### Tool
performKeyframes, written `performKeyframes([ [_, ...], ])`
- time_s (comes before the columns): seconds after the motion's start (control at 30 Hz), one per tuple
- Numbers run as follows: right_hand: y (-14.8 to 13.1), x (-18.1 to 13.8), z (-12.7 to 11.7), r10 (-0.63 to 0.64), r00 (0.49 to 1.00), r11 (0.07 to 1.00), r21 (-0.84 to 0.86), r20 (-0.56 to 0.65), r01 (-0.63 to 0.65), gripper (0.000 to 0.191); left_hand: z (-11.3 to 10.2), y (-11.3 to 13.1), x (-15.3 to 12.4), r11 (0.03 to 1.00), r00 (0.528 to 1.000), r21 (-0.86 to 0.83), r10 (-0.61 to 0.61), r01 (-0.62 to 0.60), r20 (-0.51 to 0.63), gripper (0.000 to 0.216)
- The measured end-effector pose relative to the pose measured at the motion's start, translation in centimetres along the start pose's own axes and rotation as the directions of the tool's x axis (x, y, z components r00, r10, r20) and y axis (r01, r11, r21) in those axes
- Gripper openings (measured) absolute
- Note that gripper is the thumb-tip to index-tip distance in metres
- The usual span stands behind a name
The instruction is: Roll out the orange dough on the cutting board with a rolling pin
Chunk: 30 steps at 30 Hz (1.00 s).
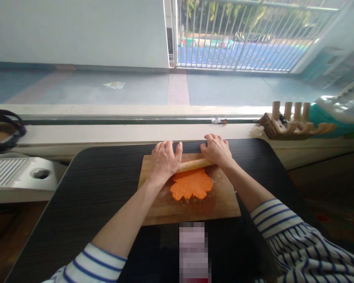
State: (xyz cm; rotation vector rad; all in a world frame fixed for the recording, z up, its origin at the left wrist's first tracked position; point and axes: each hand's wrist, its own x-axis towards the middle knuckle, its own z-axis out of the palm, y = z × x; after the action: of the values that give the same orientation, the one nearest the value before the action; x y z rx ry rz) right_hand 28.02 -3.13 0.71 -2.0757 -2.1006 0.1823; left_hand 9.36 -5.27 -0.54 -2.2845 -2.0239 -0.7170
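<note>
A flattened sheet of orange dough (pixel 192 184) with an uneven, lobed near edge lies on a wooden board (pixel 165 212). Across its far edge rests a pale wooden rolling pin (pixel 194 165). My left hand (pixel 166 159) covers the pin's left end, fingers bent over it and thumb pointing forward. At the other end, my right hand (pixel 217 149) presses on the pin with its palm, its fingers curving past the board's far edge. Both hands hide the pin's ends. Whitish traces show on the board around the dough.
The board lies on a black table (pixel 106 173) beside a window sill (pixel 120 133). A wooden rack with upright pegs (pixel 292 127) and a large clear bottle with teal (pixel 339 110) stand at right. A white slotted unit (pixel 20 177) and black looped straps (pixel 7 129) are at left.
</note>
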Motion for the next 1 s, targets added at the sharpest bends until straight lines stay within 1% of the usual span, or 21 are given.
performKeyframes([
  [0.2, -0.3, 1.4, 0.3, 0.037, 0.999, 0.999, 0.010, 0.021, -0.037, 0.038, 0.4, -0.1, 1.0, 0.997, 0.999, 0.066, 0.035, -0.034, -0.001, 0.050],
  [0.3, -0.3, 1.3, 0.2, 0.048, 0.999, 0.999, 0.012, 0.024, -0.048, 0.037, 0.3, -0.1, 0.9, 0.996, 0.999, 0.080, 0.045, -0.045, 0.003, 0.051],
  [0.4, -0.2, -0.1, 0.0, 0.046, 0.999, 0.999, 0.017, 0.003, -0.046, 0.035, 0.3, 0.0, 0.1, 0.996, 0.998, 0.062, 0.058, -0.058, -0.007, 0.050],
  [0.57, 0.3, -3.9, 0.0, -0.012, 0.996, 1.000, 0.001, -0.085, 0.012, 0.032, -0.1, 0.5, -2.0, 0.997, 0.997, 0.032, 0.074, -0.074, 0.002, 0.045],
  [0.67, 0.4, -4.8, 0.0, -0.032, 0.995, 0.999, -0.015, -0.098, 0.031, 0.032, -0.2, 0.7, -2.5, 0.995, 0.996, 0.042, 0.093, -0.092, -0.018, 0.044],
  [0.73, 0.4, -4.2, 0.0, -0.025, 0.996, 1.000, -0.019, -0.081, 0.023, 0.032, -0.1, 0.7, -2.3, 0.996, 0.997, 0.044, 0.080, -0.079, -0.020, 0.044],
  [0.87, -0.1, -1.4, -0.1, 0.006, 1.000, 1.000, -0.020, -0.014, -0.006, 0.035, 0.3, 0.2, -1.2, 0.999, 1.000, 0.039, 0.031, -0.031, 0.001, 0.047],
  [1.0, -0.5, 1.0, 0.1, 0.026, 0.999, 0.999, -0.032, 0.028, -0.025, 0.038, 0.3, 0.0, -0.1, 0.999, 1.000, 0.040, 0.021, -0.021, 0.012, 0.049],
])
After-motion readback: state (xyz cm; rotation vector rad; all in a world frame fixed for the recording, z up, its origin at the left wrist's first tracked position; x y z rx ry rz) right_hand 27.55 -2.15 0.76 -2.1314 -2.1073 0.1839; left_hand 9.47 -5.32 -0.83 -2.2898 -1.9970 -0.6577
